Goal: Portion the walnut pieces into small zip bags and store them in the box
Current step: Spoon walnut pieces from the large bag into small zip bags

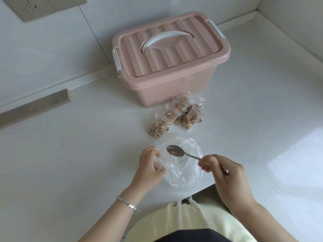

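— Where is the small zip bag [158,165]?
— In front of the box [174,70], pinched in the left hand [150,165].
— And the spoon [175,151]?
— Gripped by the right hand [225,173], its bowl pointing left toward that bag.

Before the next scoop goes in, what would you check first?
1. Firm hold on the spoon: ok, the right hand pinches its handle.
2. Hold on the small zip bag: ok, the left hand grips it.
3. Its mouth open: cannot tell.
4. Walnuts left to scoop: not ok, the large clear bag looks almost empty and the spoon's bowl looks bare.
5. Storage ready: not ok, the lid is on the pink box.
6. The filled bags within reach: ok, piled on the counter before the box.
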The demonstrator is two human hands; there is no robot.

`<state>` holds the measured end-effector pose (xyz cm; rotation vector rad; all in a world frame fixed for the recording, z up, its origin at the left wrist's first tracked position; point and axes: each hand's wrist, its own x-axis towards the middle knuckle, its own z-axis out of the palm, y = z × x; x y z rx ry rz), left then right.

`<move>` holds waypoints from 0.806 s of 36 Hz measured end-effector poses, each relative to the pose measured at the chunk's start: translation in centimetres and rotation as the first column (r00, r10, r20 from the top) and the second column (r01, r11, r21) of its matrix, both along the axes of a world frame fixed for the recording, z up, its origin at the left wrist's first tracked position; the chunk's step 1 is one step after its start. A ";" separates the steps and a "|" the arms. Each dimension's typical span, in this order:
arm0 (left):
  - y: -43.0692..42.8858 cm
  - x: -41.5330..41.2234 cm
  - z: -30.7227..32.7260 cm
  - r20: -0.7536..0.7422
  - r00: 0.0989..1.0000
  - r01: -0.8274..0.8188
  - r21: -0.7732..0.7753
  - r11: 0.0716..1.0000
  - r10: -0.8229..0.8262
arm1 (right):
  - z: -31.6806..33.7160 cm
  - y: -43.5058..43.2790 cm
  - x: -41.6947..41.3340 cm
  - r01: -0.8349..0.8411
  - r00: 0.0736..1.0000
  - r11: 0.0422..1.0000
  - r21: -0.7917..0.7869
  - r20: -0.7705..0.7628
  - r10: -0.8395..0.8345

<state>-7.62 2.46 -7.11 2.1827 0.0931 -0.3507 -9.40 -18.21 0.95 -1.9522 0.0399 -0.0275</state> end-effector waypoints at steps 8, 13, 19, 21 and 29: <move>-0.7 -0.9 2.9 0.266 0.960 -0.090 -0.022 0.996 0.092 | -1.5 -2.0 0.6 0.267 0.940 0.962 0.059 -0.234 -0.247; -1.9 -0.4 3.1 0.176 0.977 0.122 0.019 0.992 -0.123 | -3.6 -1.3 1.3 0.286 0.915 0.957 0.042 -0.308 -0.260; -2.0 0.9 2.3 -0.155 0.968 0.214 0.114 0.970 -0.195 | -4.7 0.1 1.7 0.317 0.889 0.944 0.090 -0.376 -0.262; -1.6 1.7 2.1 -0.201 0.962 0.204 0.090 0.975 -0.183 | -5.1 0.4 1.9 0.338 0.874 0.933 0.124 -0.408 -0.262; -0.7 3.3 1.7 -0.245 0.968 -0.081 -0.081 0.993 0.059 | -6.1 0.9 2.8 0.463 0.801 0.835 0.298 -0.545 -0.249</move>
